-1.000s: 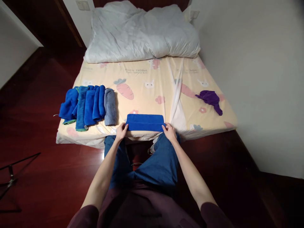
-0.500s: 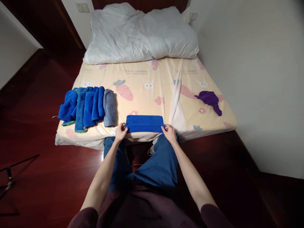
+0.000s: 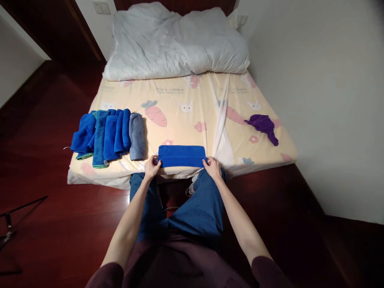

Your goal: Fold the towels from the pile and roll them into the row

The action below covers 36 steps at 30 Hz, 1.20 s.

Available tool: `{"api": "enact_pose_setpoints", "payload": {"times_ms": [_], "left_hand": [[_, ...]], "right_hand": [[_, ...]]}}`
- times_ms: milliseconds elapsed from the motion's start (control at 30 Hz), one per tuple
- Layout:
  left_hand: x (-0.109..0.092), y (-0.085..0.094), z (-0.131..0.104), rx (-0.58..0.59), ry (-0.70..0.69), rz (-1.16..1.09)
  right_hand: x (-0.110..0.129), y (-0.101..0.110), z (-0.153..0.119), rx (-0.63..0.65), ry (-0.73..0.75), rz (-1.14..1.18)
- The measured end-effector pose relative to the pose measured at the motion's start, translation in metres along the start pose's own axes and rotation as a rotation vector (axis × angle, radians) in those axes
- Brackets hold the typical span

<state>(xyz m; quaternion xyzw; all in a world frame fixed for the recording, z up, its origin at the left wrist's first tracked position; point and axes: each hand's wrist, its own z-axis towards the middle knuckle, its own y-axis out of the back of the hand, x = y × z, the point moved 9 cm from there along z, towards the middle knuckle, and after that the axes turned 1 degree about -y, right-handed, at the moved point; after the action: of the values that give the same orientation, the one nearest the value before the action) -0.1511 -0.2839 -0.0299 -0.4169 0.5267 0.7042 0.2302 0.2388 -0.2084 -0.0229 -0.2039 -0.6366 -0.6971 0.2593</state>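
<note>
A blue towel (image 3: 181,151), folded into a wide flat strip, lies at the front edge of the bed in front of me. My left hand (image 3: 152,165) pinches its left end between thumb and fingers. At the opposite end, my right hand (image 3: 212,166) grips the towel's right corner in the same way. Left of my left hand sits a grey rolled towel (image 3: 137,137). Beyond it, several blue rolled towels (image 3: 111,136) lie side by side, one of them with green edging. Off to the right is a crumpled purple cloth (image 3: 262,126).
The bed's patterned sheet (image 3: 186,120) shows carrots and rabbits, with a raised crease right of the middle. A pale quilt (image 3: 177,44) is bunched at the head end. A white wall (image 3: 315,100) borders the right side. Black stand legs (image 3: 22,208) rest on the floor at left.
The view has shifted very slightly. Both hands keep hold of the blue towel's ends, and the towel looks nearly the same.
</note>
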Motion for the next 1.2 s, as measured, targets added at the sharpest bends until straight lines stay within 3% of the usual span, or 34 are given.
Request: {"api": "enact_pose_setpoints", "payload": {"times_ms": [267, 567, 733, 933, 1033, 1200], "left_hand": [[-0.006, 0.012, 0.003, -0.101, -0.111, -0.035], [-0.01, 0.004, 0.0, -0.038, -0.194, -0.217], [-0.013, -0.002, 0.004, 0.109, -0.224, -0.14], [-0.022, -0.004, 0.003, 0.201, -0.308, 0.002], [-0.027, -0.007, 0.001, 0.217, -0.358, 0.029], [-0.023, -0.007, 0.001, 0.202, -0.32, 0.038]], "right_hand": [[0.01, 0.011, -0.003, -0.077, 0.059, 0.023], [0.042, 0.014, -0.013, 0.003, 0.345, 0.084], [0.042, 0.013, -0.015, 0.034, 0.324, 0.029], [0.043, 0.015, -0.021, 0.121, 0.321, -0.021], [0.04, 0.011, -0.021, 0.15, 0.321, -0.03], [0.034, 0.005, -0.017, 0.149, 0.305, -0.015]]}}
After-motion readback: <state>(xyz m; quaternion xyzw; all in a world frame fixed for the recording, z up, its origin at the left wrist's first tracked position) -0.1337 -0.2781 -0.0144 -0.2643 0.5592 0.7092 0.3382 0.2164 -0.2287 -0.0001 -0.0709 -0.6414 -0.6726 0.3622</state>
